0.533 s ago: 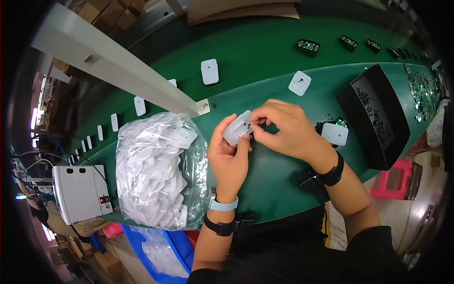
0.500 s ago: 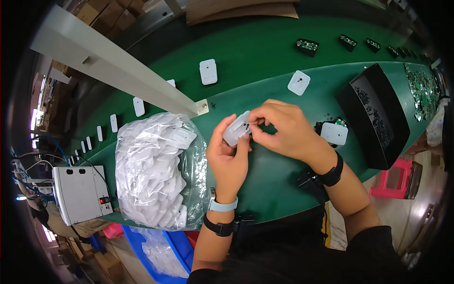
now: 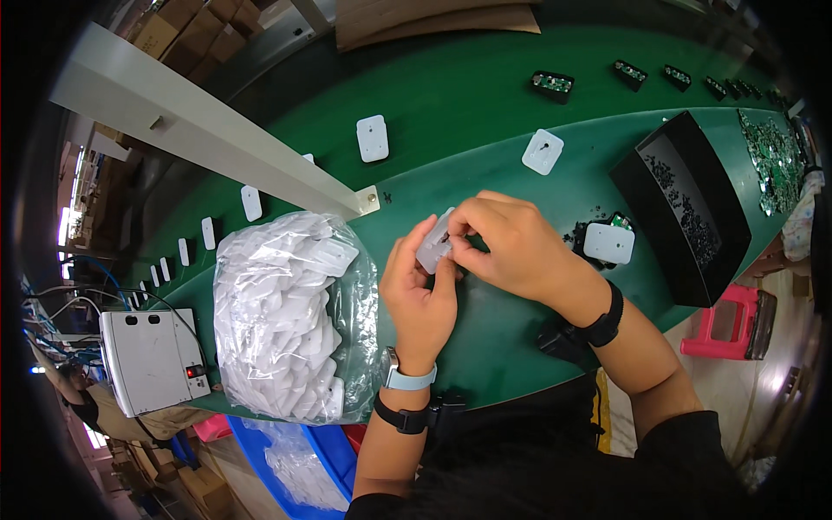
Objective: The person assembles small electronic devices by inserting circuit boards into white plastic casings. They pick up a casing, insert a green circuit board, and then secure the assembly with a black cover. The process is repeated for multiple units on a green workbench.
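Note:
My left hand grips a white plastic cover by its edges, tilted up above the green table. Against the face of that cover, the thumb and forefinger of my right hand are pinched together. Whatever lies between those fingertips is too small and covered to make out, though a dark spot shows beside them. A second white cover lies to the right, partly over a green circuit board and dark small parts. Farther off, another white cover rests flat on the table.
Left of my hands sits a clear bag of white covers. A black box holding small black parts stands at the right, before a heap of circuit boards. White covers and black housings line the green belt. A metal post slants in.
The right fingertips have shifted slightly left, closer over the cover, hiding more of its dark parts. My left hand keeps its hold. The whole view has shifted a little.

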Demonstrator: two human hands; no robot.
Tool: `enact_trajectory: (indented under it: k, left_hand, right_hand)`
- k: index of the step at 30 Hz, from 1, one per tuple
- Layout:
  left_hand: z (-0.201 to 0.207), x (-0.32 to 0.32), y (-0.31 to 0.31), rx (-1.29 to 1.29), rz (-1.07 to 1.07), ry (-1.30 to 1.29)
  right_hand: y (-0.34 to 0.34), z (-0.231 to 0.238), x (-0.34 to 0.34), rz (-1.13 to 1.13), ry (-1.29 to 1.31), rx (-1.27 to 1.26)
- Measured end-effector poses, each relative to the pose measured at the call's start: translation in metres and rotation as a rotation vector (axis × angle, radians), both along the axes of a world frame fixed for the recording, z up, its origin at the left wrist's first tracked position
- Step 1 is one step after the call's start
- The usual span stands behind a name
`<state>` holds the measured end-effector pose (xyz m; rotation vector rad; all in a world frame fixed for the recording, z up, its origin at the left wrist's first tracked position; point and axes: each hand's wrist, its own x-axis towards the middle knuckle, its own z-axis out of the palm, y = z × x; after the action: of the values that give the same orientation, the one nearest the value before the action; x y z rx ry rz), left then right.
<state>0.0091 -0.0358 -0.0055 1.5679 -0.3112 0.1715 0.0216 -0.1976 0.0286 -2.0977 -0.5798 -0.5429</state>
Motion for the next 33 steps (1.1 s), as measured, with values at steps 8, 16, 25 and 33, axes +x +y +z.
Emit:
enact_trajectory:
  k: [8, 16, 25, 33]
  left_hand:
    - [0.002, -0.003, 0.005, 0.032, -0.075, 0.116]
    - [0.005, -0.003, 0.001, 0.095, -0.041, 0.029]
    - [0.01, -0.001, 0.005, -0.202, -0.102, 0.311]
    - [0.015, 0.001, 0.005, -0.265, -0.038, 0.429]
  right_hand:
    - [0.001, 0.001, 0.0, -0.012, 0.088, 0.092]
    - [0.001, -0.002, 0.0, -0.025, 0.061, 0.051]
    - [-0.01, 0.003, 0.007, 0.028, 0.412, 0.332]
    - [-0.011, 0.0, 0.007, 0.222, 0.651, 0.485]
